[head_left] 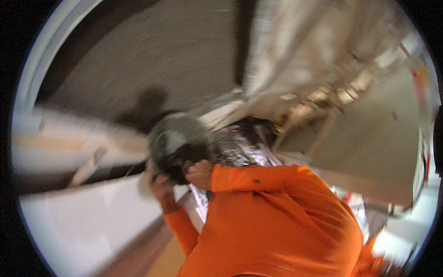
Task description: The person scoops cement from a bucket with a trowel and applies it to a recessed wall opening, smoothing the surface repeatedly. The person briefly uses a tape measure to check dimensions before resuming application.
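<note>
A dark, rounded, bucket-like vessel [177, 141] is held up in front of me, a little left of the middle. Blur hides its details, and I cannot tell what is in it. My left hand [162, 190] grips its lower left side, with the fingers against the wall. My right hand [199, 174] is closed at its lower right edge, knuckles toward me. Both arms are in orange sleeves. Past the vessel rises a broad dark grey-brown surface [184, 51], on which a shadow falls.
On the left is a long white panel [92, 221] with a wooden strip [87, 166] above it. Crumpled pale sheeting [318, 41] hangs at the upper right. A large grey-green board [374, 138] stands at the right. A dark, white-spattered surface [240, 141] lies beside the vessel.
</note>
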The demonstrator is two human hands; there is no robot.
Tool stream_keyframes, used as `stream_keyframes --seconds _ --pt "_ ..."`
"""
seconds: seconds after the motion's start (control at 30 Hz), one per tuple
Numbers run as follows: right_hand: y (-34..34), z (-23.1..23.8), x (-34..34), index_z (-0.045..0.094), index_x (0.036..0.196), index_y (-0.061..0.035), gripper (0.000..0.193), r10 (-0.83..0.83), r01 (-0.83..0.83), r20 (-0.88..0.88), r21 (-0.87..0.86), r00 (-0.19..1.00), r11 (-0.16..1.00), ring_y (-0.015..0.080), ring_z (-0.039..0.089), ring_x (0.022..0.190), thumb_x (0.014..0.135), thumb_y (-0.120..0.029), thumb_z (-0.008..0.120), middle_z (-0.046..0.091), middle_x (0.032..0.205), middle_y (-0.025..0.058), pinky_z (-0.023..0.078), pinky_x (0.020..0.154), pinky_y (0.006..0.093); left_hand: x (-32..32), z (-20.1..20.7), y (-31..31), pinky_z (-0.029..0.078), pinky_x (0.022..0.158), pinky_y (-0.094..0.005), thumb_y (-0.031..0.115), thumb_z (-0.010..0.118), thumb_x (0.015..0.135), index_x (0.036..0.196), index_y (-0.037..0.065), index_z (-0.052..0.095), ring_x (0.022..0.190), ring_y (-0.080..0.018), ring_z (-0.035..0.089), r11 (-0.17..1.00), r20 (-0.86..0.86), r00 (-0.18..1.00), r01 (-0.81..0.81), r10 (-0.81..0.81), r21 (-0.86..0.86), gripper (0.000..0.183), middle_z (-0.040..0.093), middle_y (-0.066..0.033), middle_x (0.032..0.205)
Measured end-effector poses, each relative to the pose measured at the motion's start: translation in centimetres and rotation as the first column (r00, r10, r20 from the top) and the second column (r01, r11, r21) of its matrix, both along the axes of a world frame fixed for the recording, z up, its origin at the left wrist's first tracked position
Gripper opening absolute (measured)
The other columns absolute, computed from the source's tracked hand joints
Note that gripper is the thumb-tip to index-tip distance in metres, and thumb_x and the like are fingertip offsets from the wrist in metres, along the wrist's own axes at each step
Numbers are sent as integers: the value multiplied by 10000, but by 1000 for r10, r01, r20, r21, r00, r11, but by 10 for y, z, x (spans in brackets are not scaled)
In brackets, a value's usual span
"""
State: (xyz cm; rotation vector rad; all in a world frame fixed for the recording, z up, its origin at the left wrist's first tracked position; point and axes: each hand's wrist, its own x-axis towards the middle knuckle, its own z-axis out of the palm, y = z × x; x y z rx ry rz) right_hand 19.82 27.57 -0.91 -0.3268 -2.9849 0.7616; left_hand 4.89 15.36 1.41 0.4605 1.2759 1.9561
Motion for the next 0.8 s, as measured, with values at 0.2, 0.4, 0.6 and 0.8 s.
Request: stream_keyframes --seconds 0.2,0.4,0.6,0.8 --pt "12 46 24 695 1215 2 410 -344 351 172 -13 923 936 339 752 889 872 -208 617 714 1167 204 569 740 489 -5 16 13 490 1120 -469 -119 563 686 1517 -51 429 1307 -366 575 980 193 970 170 -149 -99 845 546 -209 1462" --pt "-27 24 51 712 1166 53 361 -314 305 182 75 932 949 346 752 853 950 -209 588 704 1138 248 569 612 510 -15 25 34 446 1153 -468 -110 524 665 1540 -59 410 1320 -370 551 877 123 891 453 -438 -158 884 532 -220 1471" --pt "-80 34 50 755 1077 -13 276 -728 708 39 207 684 676 337 757 867 941 -194 599 684 1174 236 614 666 441 10 39 57 414 1153 -424 -45 557 636 1534 -103 397 1342 -372 527 701 66 720 689 -690 -187 914 510 -225 1486" --pt "-94 43 61 664 1226 55 401 -824 809 123 161 553 566 358 752 913 912 -191 628 649 1180 246 625 693 429 -12 41 40 391 1168 -404 -18 542 635 1514 -131 409 1357 -337 520 646 32 658 746 -752 -160 897 537 -208 1460"
